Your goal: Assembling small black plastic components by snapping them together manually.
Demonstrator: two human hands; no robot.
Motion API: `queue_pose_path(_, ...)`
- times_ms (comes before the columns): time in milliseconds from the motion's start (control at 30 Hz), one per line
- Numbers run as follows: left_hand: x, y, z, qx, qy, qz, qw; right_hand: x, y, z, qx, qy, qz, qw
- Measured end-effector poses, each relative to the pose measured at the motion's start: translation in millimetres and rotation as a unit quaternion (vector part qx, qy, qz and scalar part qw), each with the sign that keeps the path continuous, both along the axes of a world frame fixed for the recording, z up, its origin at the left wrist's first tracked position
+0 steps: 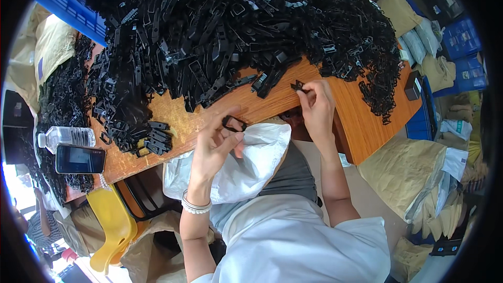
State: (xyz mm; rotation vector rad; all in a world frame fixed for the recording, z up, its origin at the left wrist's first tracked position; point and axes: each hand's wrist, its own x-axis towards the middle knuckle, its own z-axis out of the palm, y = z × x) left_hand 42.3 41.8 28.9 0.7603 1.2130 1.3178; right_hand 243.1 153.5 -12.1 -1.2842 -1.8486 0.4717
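Observation:
Pinched in the fingers of my left hand [212, 149] is a small black plastic frame [234, 123], held over a white sack [251, 165] on my lap. My right hand [318, 106] is raised at the table's front edge, its thumb and fingers closed on a small black plastic piece [298, 86]. Beyond both hands, a large heap of black plastic parts [209, 36] covers much of the wooden table [183, 120]. Many of them look like long clips. A smaller heap of black frame-like parts [367, 52] lies at the right.
At the left stand a clear plastic bottle [68, 138] and a phone [80, 159]. A blue crate [68, 0] is at the far left. Below the table are a yellow chair [112, 225] and paper sacks. A large brown sack [403, 173] stands on the right, with a small black box [413, 86] nearby.

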Motion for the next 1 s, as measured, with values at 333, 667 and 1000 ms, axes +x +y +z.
queue_pose_path(333, -1.5, -7.4, -15.3, -0.009, -0.017, 0.001, 1.000, -40.8, -49.9, 48.5, -0.040, 0.148, 0.188, 0.970)
queue_pose_path(667, 6.7, -12.7, -3.5, 0.068, 0.132, 0.056, 0.987, -46.9, -56.5, 45.8, 0.077, 0.065, 0.282, 0.954)
queue_pose_path(1000, 4.1, -14.5, -22.1, 0.085, -0.217, 0.009, 0.973, -42.5, -49.5, 43.8, 0.112, 0.086, 0.321, 0.936)
